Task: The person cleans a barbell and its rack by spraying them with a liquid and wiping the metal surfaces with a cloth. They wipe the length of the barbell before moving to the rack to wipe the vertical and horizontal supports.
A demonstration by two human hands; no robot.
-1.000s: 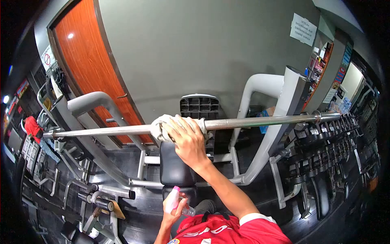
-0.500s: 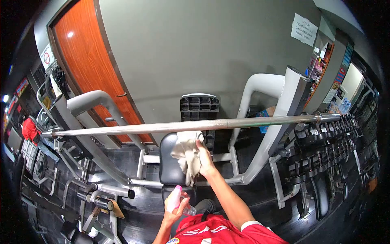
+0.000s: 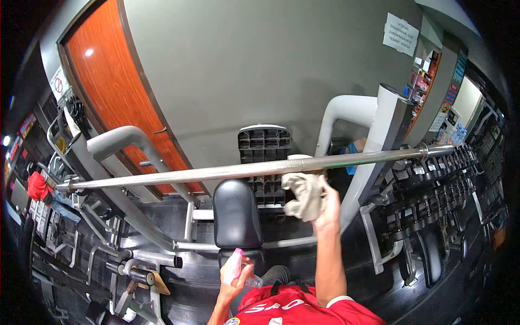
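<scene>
A crumpled beige cloth (image 3: 303,196) is in my right hand (image 3: 328,210), whose fingers are closed on it. The cloth hangs just below the steel barbell (image 3: 216,173), and a bit of it shows above the bar, so it seems to lap around it. Down by my lap, my left hand (image 3: 236,277) is wrapped around a clear bottle with a pink top (image 3: 237,254). Its lower end pokes out past my fingers. Between my hands and the wall stands the black padded bench (image 3: 235,211), below the bar.
Grey rack posts (image 3: 379,141) hold the bar on both sides. A dumbbell rack (image 3: 428,200) stands at right. An orange door (image 3: 108,70) is at left, and a person in a red top (image 3: 38,185) is at the far left. More gym machines (image 3: 135,276) fill the lower left.
My right hand has moved right with the cloth, from over the bench pad to the bar right of it. The bench pad is now uncovered. My left hand stays with the bottle.
</scene>
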